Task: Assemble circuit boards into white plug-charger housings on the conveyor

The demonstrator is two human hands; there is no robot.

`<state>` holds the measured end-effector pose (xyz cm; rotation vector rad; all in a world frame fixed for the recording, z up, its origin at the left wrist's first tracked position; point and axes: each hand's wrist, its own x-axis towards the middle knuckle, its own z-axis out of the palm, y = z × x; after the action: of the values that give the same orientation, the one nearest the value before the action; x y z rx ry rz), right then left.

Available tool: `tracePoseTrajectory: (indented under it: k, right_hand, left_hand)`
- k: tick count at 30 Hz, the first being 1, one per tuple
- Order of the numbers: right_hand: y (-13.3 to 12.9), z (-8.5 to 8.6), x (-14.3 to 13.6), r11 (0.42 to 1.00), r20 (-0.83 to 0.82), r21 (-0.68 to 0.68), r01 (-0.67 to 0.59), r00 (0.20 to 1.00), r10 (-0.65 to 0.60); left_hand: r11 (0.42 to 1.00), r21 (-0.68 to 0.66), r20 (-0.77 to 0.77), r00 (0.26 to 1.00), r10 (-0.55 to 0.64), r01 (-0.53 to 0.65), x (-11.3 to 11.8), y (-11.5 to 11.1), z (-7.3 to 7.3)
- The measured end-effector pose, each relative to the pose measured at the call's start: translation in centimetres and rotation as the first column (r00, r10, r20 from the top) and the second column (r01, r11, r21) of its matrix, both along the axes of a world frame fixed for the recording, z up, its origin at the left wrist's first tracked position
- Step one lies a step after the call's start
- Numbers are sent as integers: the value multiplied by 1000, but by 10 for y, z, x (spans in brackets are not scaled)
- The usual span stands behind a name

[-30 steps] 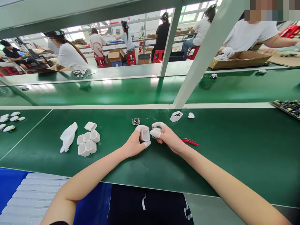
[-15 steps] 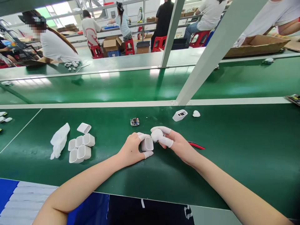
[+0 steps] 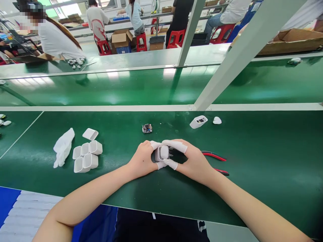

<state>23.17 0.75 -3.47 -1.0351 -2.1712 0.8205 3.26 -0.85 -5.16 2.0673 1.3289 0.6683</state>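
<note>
My left hand (image 3: 145, 156), with white finger cots on thumb and finger, is closed around a white plastic charger housing (image 3: 157, 154). At the open end of that housing sits a white end piece with metal pins (image 3: 165, 152), the pins pointing to the right. My right hand (image 3: 186, 156), also in finger cots, grips this end piece between thumb and fingers. Whether it is fully seated in the housing I cannot tell. Just beyond my hands lies a small circuit board (image 3: 147, 128). Partly hidden behind my right wrist is a tool with red and black handles (image 3: 214, 155).
On the left stand several empty white housings (image 3: 91, 161) beside a crumpled white bag (image 3: 64, 146). A white charger with ports (image 3: 198, 121) and a small white piece (image 3: 217, 120) lie at the back right. A slanted grey post (image 3: 227, 64) rises from the rail behind.
My right hand has brought the white end piece left and turned it against the housing's open end. The housing has turned in my left hand. The camera view has shifted slightly.
</note>
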Motion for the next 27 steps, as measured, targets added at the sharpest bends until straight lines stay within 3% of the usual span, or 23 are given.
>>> tracePoseTrajectory:
  k: [7, 14, 21, 27]
  right_hand:
    - [-2, -1, -4, 984, 47, 164, -63, 997, 56]
    - [-1, -3, -2, 985, 39, 162, -59, 998, 53]
    - [-1, -2, -2, 999, 12, 33, 2, 1000, -2]
    - [-1, -5, -3, 991, 68, 130, -39, 997, 30]
  left_hand:
    - [1000, 19, -13, 1000, -2, 2, 0, 1, -2]
    - [1000, 0, 9, 1000, 13, -13, 0, 0, 1]
    - [1000, 12, -11, 1000, 2, -2, 2, -1, 2]
    - [1000, 20, -18, 1000, 2, -1, 1, 0, 2]
